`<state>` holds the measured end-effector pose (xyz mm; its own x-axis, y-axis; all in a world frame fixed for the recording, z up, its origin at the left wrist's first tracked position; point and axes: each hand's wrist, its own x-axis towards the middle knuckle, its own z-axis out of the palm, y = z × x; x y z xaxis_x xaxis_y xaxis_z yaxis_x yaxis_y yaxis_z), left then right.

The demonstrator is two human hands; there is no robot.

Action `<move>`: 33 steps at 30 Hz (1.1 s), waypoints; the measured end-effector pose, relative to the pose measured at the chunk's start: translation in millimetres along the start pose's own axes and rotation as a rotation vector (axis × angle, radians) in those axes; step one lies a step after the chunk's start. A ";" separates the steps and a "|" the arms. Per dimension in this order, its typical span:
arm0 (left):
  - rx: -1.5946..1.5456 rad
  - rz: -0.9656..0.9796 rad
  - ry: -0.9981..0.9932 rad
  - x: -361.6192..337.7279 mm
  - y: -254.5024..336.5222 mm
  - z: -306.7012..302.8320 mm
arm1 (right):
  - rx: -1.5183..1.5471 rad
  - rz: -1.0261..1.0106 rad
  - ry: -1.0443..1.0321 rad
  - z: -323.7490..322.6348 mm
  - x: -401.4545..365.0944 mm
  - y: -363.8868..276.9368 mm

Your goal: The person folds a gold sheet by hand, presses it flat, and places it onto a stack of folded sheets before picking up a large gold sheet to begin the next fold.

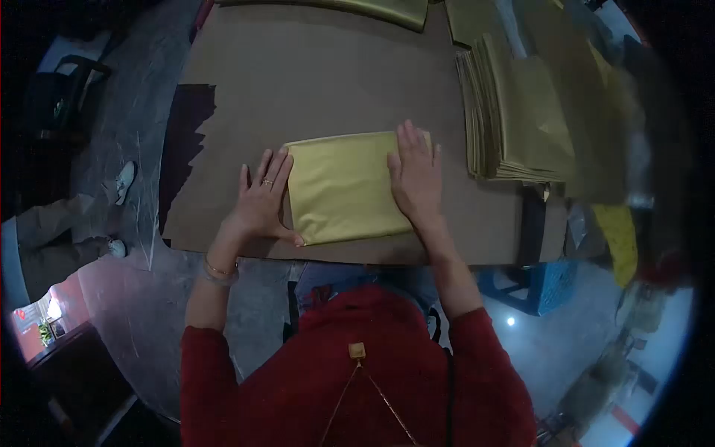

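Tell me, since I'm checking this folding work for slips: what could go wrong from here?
The folded yellow cloth lies close to the near edge of the table; a push from the flat left hand or right hand might slide it off. The ring on the left hand could snag the shiny fabric. The stack of folded cloths to the right looks fanned and might slump if bumped.

A brown tabletop (313, 82) carries a folded yellow cloth (342, 186), with a stack of folded yellow cloths (521, 112) near its right edge.
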<state>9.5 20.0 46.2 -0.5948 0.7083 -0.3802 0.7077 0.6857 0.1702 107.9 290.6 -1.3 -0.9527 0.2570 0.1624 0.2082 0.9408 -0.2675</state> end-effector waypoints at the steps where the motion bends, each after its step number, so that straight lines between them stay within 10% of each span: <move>1: 0.011 -0.011 -0.019 1.5 0.2 -1.0 | -0.071 0.077 0.021 -0.6 -2.5 15.9; 8: 0.040 -0.001 -0.044 4.5 -3.6 0.0 | -0.053 0.132 0.139 -14.0 -15.4 44.0; 11: -0.034 0.047 -0.011 3.6 -4.0 -15.9 | 0.482 0.266 0.315 -41.3 -49.7 34.2; 17: -0.315 0.059 0.426 62.2 14.0 -35.9 | 1.149 0.757 -0.136 -61.7 -136.0 3.7; 24: -0.373 0.081 0.123 105.7 11.5 -41.7 | 1.900 0.715 -0.366 -43.1 -161.4 -38.2; 33: -0.726 0.127 0.118 7.9 19.5 -69.2 | 1.739 0.870 -0.345 -48.6 -134.2 -76.3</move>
<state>-7.8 50.6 109.4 -0.5916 0.7744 -0.2244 0.3678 0.5069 0.7796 230.7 195.1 43.5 -0.7704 0.2008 -0.6051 0.3613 -0.6446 -0.6738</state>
